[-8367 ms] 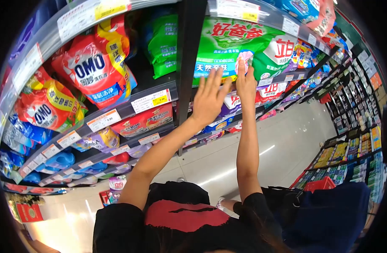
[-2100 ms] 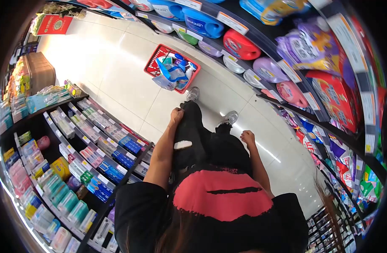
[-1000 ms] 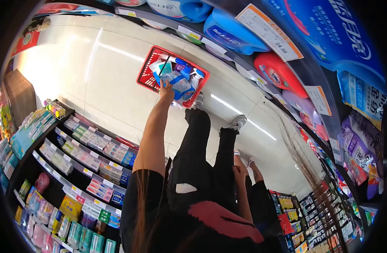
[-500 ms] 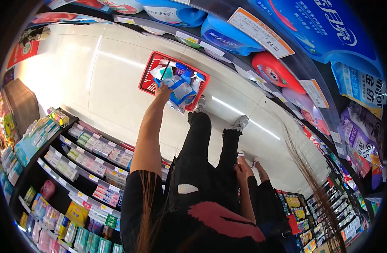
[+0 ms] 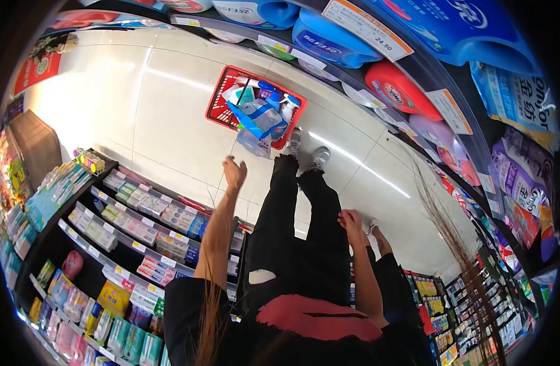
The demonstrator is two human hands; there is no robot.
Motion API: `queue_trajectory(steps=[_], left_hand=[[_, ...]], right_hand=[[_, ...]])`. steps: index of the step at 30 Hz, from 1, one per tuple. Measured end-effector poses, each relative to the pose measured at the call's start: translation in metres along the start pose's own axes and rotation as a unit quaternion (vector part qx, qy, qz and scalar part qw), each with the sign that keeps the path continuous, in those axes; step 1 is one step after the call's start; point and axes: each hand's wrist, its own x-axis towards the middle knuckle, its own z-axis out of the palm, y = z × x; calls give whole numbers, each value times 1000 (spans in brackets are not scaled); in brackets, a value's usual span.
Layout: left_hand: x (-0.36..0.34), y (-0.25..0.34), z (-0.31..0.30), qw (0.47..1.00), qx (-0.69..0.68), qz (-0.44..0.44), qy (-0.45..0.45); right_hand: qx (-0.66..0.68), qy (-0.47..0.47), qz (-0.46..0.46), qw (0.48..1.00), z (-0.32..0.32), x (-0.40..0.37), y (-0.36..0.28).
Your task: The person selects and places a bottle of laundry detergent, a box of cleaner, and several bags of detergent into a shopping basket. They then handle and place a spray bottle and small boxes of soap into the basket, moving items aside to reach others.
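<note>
A black short-sleeved T-shirt (image 5: pixel 243 335) carries a jagged pinkish-red print (image 5: pixel 286 313) at six o'clock; black trousers (image 5: pixel 280 219) show a small oval spot (image 5: pixel 262 277), perhaps a rip; grey trainers (image 5: pixel 321 158), toward one o'clock.

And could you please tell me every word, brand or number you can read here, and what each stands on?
"24.50": orange-edged price tag
"蓝月亮": blue bottle beneath it
"OMO": red bottle
"金纺": blue pouch and purple pouch; their Latin lettering shows only partly
Too small or blurred to read: small print on the tags, boxes at lower left, packages in the red basket.
</note>
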Motion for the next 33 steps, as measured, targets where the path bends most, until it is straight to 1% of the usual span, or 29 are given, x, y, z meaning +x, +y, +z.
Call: queue_trajectory(steps=[1,3,4,5,7,8,10,12,13,14,15,17,18,19,21,23,26,27,29,30,32,33], left_hand=[[-28,-1,0,1000,-6,-8,5],[-79,-17,9,988,-15,-97,-122],[-91,-7,4,952,-45,-181,-243],[-106,6,-5,892,-72,-262,-361],[-136,42,-19,903,-44,-236,-358],[-136,55,-26,923,-35,-209,-320],[-134,74,-41,956,-17,-152,-249],[-129,97,-59,951,45,-136,-274],[-121,99,-64,947,79,-125,-285],[-120,95,-62,940,119,-115,-297],[-117,95,-67,927,165,-119,-314],[-101,81,-72,912,243,-135,-301],[-85,69,-74,916,258,-161,-261],[-70,55,-78,924,266,-160,-225],[-36,31,-90,933,250,-153,-208],[-7,21,-103,937,244,-160,-193],[21,3,-113,948,230,-150,-164],[29,-2,-114,948,230,-153,-158],[41,-9,-115,948,232,-162,-148],[45,-14,-115,947,233,-166,-148],[50,-19,-116,944,245,-170,-143],[52,-20,-115,942,250,-171,-142]], right_hand=[[14,-8,-4,1000,8,0,-6],[37,-34,-3,999,20,8,-15],[48,-50,2,998,27,16,-17],[62,-65,11,996,34,18,-17],[46,-100,7,994,54,31,-28],[37,-117,5,992,65,40,-37],[48,-163,-34,985,92,58,-58],[81,-209,-50,973,122,79,-83],[93,-221,-76,968,140,95,-91],[106,-230,-102,962,157,109,-99],[107,-239,-107,959,173,118,-115],[110,-258,-116,953,213,128,-147],[122,-284,-105,945,239,135,-151],[131,-311,-102,936,268,149,-162],[156,-376,-81,910,327,177,-166],[192,-449,-54,871,392,214,-145],[138,-281,-43,949,469,255,-119],[87,-224,-66,969,484,281,-107],[-20,-106,-106,989,511,335,-82],[-70,-50,-87,992,517,351,-80],[39,-87,-101,990,524,367,-78],[63,-87,-95,990,523,367,-79]])
